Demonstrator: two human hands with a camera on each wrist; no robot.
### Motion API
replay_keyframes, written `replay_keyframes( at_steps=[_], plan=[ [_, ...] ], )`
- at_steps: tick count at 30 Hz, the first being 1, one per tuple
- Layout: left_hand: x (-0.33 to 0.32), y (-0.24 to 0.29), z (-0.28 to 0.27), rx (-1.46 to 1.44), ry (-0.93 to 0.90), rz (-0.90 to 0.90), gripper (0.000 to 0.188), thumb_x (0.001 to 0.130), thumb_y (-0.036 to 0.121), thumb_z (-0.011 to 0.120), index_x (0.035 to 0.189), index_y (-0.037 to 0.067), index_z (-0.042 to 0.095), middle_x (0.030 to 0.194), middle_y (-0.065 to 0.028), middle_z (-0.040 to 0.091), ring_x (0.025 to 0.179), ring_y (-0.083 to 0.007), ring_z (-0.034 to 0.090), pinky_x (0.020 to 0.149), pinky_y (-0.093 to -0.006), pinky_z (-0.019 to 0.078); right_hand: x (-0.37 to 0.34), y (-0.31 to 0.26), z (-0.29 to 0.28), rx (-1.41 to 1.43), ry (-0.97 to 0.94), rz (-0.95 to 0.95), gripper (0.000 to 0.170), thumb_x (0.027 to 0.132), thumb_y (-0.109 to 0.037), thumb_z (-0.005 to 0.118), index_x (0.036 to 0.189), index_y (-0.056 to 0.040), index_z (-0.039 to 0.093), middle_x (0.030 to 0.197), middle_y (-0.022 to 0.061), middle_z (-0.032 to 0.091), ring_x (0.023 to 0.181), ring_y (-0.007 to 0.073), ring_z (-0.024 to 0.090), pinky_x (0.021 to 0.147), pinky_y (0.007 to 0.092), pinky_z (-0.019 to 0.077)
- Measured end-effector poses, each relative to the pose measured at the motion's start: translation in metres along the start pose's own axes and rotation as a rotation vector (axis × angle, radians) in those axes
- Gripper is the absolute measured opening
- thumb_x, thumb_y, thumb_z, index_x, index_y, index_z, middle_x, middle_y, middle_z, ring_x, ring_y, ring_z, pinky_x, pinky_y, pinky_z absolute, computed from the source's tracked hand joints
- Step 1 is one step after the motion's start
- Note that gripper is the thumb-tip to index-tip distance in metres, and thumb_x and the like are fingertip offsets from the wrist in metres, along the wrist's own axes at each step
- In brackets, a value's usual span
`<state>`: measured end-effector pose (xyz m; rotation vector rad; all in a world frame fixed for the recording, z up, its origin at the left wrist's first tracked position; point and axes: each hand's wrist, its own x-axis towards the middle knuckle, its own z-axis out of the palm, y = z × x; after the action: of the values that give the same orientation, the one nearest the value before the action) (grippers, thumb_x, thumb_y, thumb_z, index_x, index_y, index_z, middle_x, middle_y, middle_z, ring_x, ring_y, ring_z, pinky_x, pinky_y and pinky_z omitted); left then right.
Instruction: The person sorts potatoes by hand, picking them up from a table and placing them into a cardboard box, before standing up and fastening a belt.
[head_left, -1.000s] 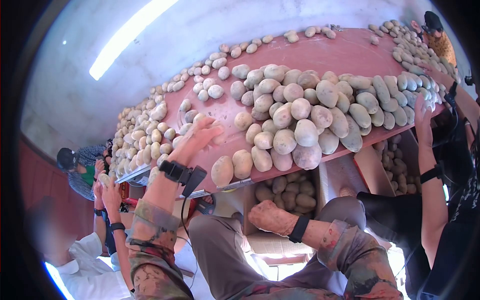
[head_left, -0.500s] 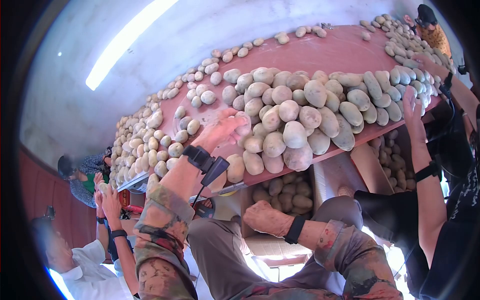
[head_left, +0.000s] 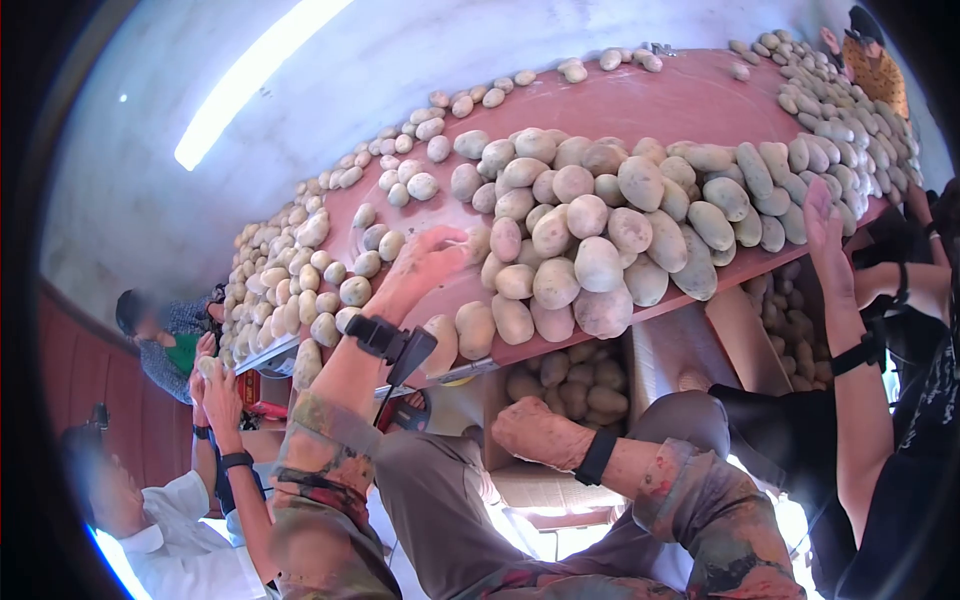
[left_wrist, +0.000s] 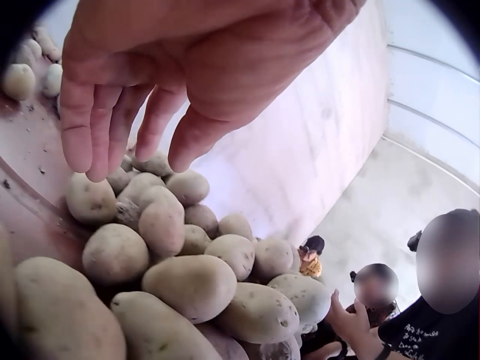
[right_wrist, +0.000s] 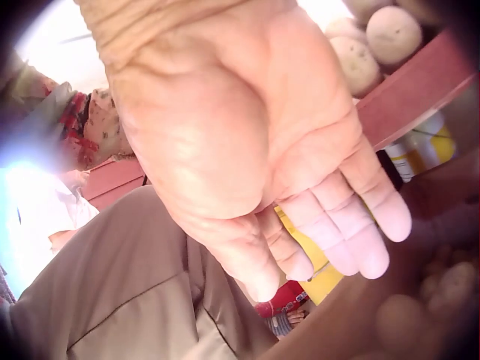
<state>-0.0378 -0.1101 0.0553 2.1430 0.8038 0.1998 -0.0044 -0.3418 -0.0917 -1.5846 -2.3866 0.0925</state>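
Note:
My left hand (head_left: 430, 265) reaches over the red table (head_left: 650, 100), at the left edge of a big heap of potatoes (head_left: 600, 265). In the left wrist view its loosely bent fingers (left_wrist: 75, 142) point down with nothing between them. The fingertips are right at a round potato (left_wrist: 91, 199) on the heap's edge. My right hand (head_left: 540, 435) hangs above the near side of a cardboard box (head_left: 545, 488) below the table edge. The right wrist view shows its palm bare and the fingers (right_wrist: 364, 247) loosely bent. Potatoes (head_left: 580, 385) lie inside that box.
Smaller potatoes (head_left: 290, 270) are spread along the table's left and far side. A second box of potatoes (head_left: 790, 330) stands under the table to the right. A person in white (head_left: 185, 530) sits at left, one in black (head_left: 915, 440) at right, arms raised near the table.
My left hand moved right to the heap's edge with its fingers around a potato, then drew back slightly left, its fingers now free. The right hand has stayed nearly still.

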Motion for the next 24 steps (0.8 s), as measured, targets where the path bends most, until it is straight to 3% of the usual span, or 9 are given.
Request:
replay_keyframes(
  at_steps=[2,6,8,10,12,14,16,19,24],
  plan=[
    [-0.012,-0.017,-0.012,0.06,0.06,-0.017,0.037,0.089,0.028,0.061,0.118,0.005,0.06,0.101,-0.0048,0.062,0.092,-0.015,0.06,0.082,-0.0298,0.0479,-0.004,0.002,-0.009,0.02,-0.025,-0.023,0.008,0.074,-0.013,0.061,0.072,-0.0084,0.067,0.066,0.0068,0.064,0.065,0.021,0.068,0.051,0.036,0.0516],
    [-0.046,-0.056,-0.025,-0.169,0.063,-0.105,0.032,0.09,0.027,0.061,0.116,0.008,0.062,0.094,-0.0006,0.064,0.087,-0.0094,0.059,0.078,-0.0255,0.0475,-0.003,0.002,-0.003,0.01,-0.088,-0.055,0.009,0.077,-0.013,0.059,0.078,-0.0048,0.063,0.073,0.0095,0.064,0.071,0.0234,0.067,0.06,0.036,0.0516],
    [-0.062,-0.061,-0.021,-0.322,0.148,-0.177,0.037,0.084,0.026,0.062,0.112,0.001,0.064,0.092,-0.0026,0.064,0.083,-0.0126,0.059,0.075,-0.0281,0.0482,-0.002,0.004,-0.002,0.052,-0.127,-0.069,0.009,0.077,-0.012,0.059,0.077,-0.0045,0.063,0.072,0.0095,0.064,0.07,0.0251,0.067,0.061,0.0374,0.0518],
    [-0.073,-0.056,-0.026,-0.484,0.114,-0.219,0.027,0.091,0.019,0.062,0.115,0.006,0.062,0.095,-0.0005,0.066,0.086,-0.0093,0.062,0.074,-0.0251,0.051,-0.003,0.005,-0.004,0.096,-0.102,-0.071,0.008,0.078,-0.013,0.059,0.077,-0.0048,0.062,0.071,0.01,0.064,0.071,0.0261,0.067,0.062,0.0379,0.0522],
    [-0.086,-0.042,-0.025,-0.658,0.223,-0.047,0.025,0.092,0.015,0.061,0.115,0.005,0.063,0.098,-0.0018,0.067,0.086,-0.0103,0.063,0.072,-0.0253,0.0522,-0.003,0.009,0.011,0.053,-0.026,-0.085,0.007,0.074,-0.012,0.061,0.071,-0.0072,0.065,0.067,0.0088,0.064,0.065,0.0238,0.067,0.053,0.0367,0.05],
    [-0.1,-0.003,-0.033,-0.567,0.291,-0.025,0.024,0.092,0.012,0.06,0.115,0.004,0.063,0.1,-0.0026,0.067,0.087,-0.0102,0.064,0.072,-0.0242,0.0516,-0.001,0.009,0.015,0.011,0.046,-0.09,0.007,0.07,-0.012,0.063,0.066,-0.0095,0.067,0.062,0.0076,0.064,0.059,0.0215,0.067,0.045,0.0354,0.0478],
    [-0.111,0.023,-0.041,-0.408,0.465,0.179,0.025,0.092,0.011,0.059,0.116,0.004,0.063,0.099,-0.0029,0.068,0.087,-0.0101,0.064,0.073,-0.0233,0.0511,0.0,0.009,0.009,0.023,-0.043,-0.056,0.007,0.072,-0.011,0.062,0.068,-0.0088,0.068,0.067,0.0094,0.067,0.066,0.0233,0.07,0.051,0.0351,0.0518],
    [-0.126,0.058,-0.056,-0.501,0.659,0.254,0.025,0.093,0.01,0.059,0.116,0.002,0.063,0.096,-0.0038,0.068,0.086,-0.0106,0.064,0.073,-0.0224,0.0505,-0.005,0.011,0.001,0.086,-0.083,-0.072,0.009,0.082,-0.014,0.058,0.081,-0.0058,0.062,0.075,0.0115,0.066,0.074,0.0283,0.068,0.063,0.0393,0.0524],
    [-0.098,0.019,-0.041,-0.757,0.608,0.253,0.022,0.094,0.01,0.056,0.114,0.002,0.063,0.096,-0.0059,0.068,0.083,-0.0124,0.065,0.071,-0.0241,0.0527,-0.002,0.008,0.004,0.045,-0.238,-0.027,0.009,0.078,-0.015,0.062,0.081,-0.0068,0.063,0.075,0.0115,0.066,0.073,0.029,0.068,0.063,0.0396,0.0523]
  ],
)
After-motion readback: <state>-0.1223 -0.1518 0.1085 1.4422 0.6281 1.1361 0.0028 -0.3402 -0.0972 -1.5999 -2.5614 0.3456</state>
